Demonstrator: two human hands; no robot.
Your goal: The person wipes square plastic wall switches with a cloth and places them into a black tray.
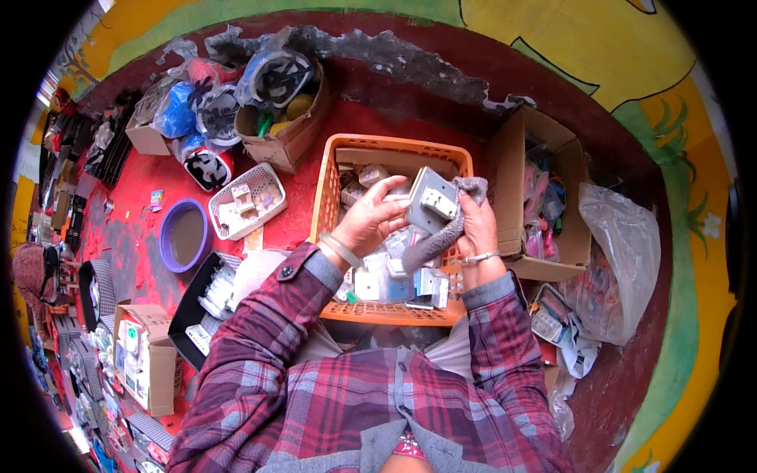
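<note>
A white-grey electrical socket box [432, 202] is held up above an orange plastic basket [331, 177], its face tilted to the right. My left hand [369, 219] has its bent fingers at the box's left edge. On the other side, my right hand [479, 230] grips a grey cloth [432, 244] against the right edge, thumb on top. The cloth drapes over that edge and hangs down below the box. More white electrical fittings [369, 284] lie inside the basket beneath my hands.
Right of the basket stands an open cardboard box [505, 189] of bagged goods, beside a clear plastic bag [623, 252]. On the left are a white basket [272, 209], a purple basin [206, 244] and a black tray [189, 307]. Another filled cardboard box [296, 150] sits behind, near the wall.
</note>
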